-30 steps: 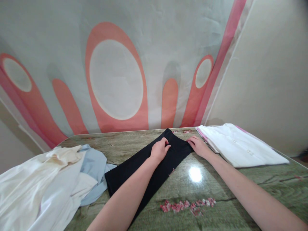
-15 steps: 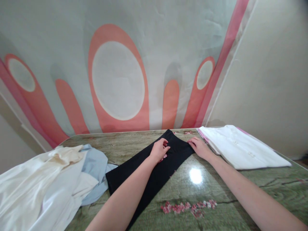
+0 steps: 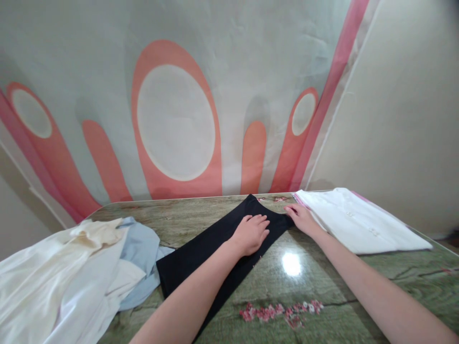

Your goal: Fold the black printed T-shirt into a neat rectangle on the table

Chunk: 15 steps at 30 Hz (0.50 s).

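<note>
A black garment (image 3: 211, 239), which may be trousers, lies slantwise across the table with its narrow end toward the back. My left hand (image 3: 251, 234) rests flat on its middle, palm down and fingers stretched out. At the garment's far right corner, my right hand (image 3: 299, 217) has its thumb and fingers closed on the edge. My left forearm covers part of the near side of the cloth, so its full outline is hidden.
Cream, white and light blue clothes (image 3: 82, 272) lie in a loose heap at the left. Folded white clothing (image 3: 358, 222) with pink edges beneath is stacked at the right. The glossy wood-patterned table (image 3: 344, 296) ends at a patterned wall (image 3: 233, 86).
My left hand has moved right and flattened from curled fingers, now covering the pink spot seen before. My right hand has shifted slightly right, stretching the garment's corner with it.
</note>
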Tool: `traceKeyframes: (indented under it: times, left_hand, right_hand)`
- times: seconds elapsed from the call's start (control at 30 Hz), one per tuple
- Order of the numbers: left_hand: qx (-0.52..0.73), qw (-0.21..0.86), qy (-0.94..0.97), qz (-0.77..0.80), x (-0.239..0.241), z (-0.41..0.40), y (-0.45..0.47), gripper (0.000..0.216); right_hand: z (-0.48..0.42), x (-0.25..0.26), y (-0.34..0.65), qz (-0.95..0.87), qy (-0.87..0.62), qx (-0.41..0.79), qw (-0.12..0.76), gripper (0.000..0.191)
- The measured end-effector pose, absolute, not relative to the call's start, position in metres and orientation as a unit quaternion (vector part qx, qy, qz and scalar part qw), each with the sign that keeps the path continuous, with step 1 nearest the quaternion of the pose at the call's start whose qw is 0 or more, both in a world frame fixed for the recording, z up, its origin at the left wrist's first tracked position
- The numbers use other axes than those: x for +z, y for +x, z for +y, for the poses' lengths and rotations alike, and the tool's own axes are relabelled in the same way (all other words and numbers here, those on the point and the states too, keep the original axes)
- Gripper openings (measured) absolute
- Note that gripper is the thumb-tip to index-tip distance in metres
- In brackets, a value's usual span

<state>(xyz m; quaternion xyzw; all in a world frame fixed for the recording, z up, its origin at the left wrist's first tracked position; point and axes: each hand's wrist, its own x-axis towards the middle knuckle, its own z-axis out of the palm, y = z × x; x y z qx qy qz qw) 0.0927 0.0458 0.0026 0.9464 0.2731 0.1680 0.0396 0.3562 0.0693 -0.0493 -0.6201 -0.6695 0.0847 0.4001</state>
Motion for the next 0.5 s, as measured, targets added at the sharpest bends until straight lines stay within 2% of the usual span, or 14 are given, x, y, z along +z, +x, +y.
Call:
traceKeyframes:
  times: [0.1,0.2,0.33,0.43,0.5]
  left_hand:
    - [0.117,0.051,0.959,0.255,-0.006,0.041,0.094,0.046]
    - [0.096,0.058,0.959,0.259,-0.011,0.040,0.093,0.053]
    - [0.090,0.056,0.958,0.266,-0.011,0.039,0.093,0.056]
    - [0.089,0.055,0.958,0.266,-0.009,0.038,0.093,0.057]
    - [0.091,0.056,0.959,0.262,-0.008,0.037,0.093,0.055]
  right_hand:
    - [0.072,-0.050,0.370,-0.604,-0.642,0.206,0.424,0.024]
    - [0.070,-0.047,0.378,-0.593,-0.639,0.280,0.402,0.022]
    - [0.065,-0.041,0.377,-0.636,-0.626,0.294,0.342,0.025]
    - [0.063,-0.040,0.373,-0.658,-0.634,0.271,0.303,0.031]
    - [0.064,-0.041,0.370,-0.665,-0.644,0.250,0.285,0.028]
